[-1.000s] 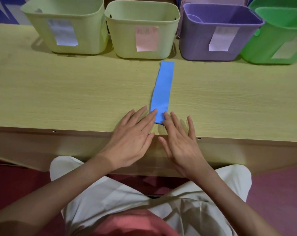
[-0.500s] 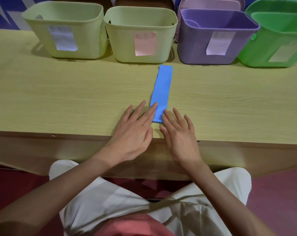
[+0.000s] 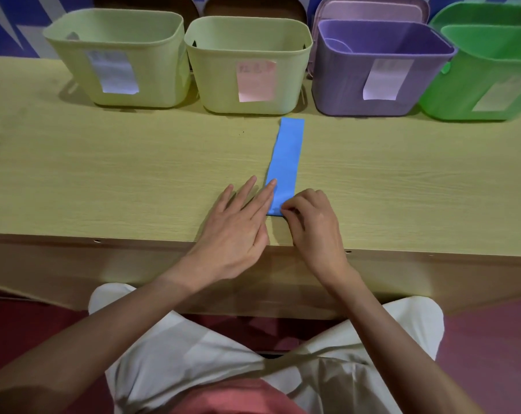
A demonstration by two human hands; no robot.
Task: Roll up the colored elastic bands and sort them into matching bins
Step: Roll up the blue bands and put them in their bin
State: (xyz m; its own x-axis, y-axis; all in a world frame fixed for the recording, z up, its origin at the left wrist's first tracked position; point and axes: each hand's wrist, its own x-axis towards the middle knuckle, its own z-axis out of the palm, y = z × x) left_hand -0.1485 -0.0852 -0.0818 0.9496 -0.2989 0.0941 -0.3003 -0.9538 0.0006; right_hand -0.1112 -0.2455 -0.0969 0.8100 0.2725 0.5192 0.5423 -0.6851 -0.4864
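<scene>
A flat blue elastic band (image 3: 286, 162) lies lengthwise on the wooden table (image 3: 133, 180), its far end close to the bins. My left hand (image 3: 238, 225) lies flat with straight fingers, its index finger pressing the band's left edge near the near end. My right hand (image 3: 313, 222) has curled fingers that pinch the band's near right corner. Along the back stand two pale green bins (image 3: 115, 85) (image 3: 211, 85), a purple bin (image 3: 343, 94) and a bright green bin (image 3: 450, 100), each with a paper label.
A lilac container (image 3: 369, 10) stands behind the purple bin. The table's front edge (image 3: 103, 239) runs just under my wrists. My lap in light trousers is below it.
My right hand's fingers have curled from flat onto the band's near corner. My left hand stays flat, slid slightly forward along the band's left edge.
</scene>
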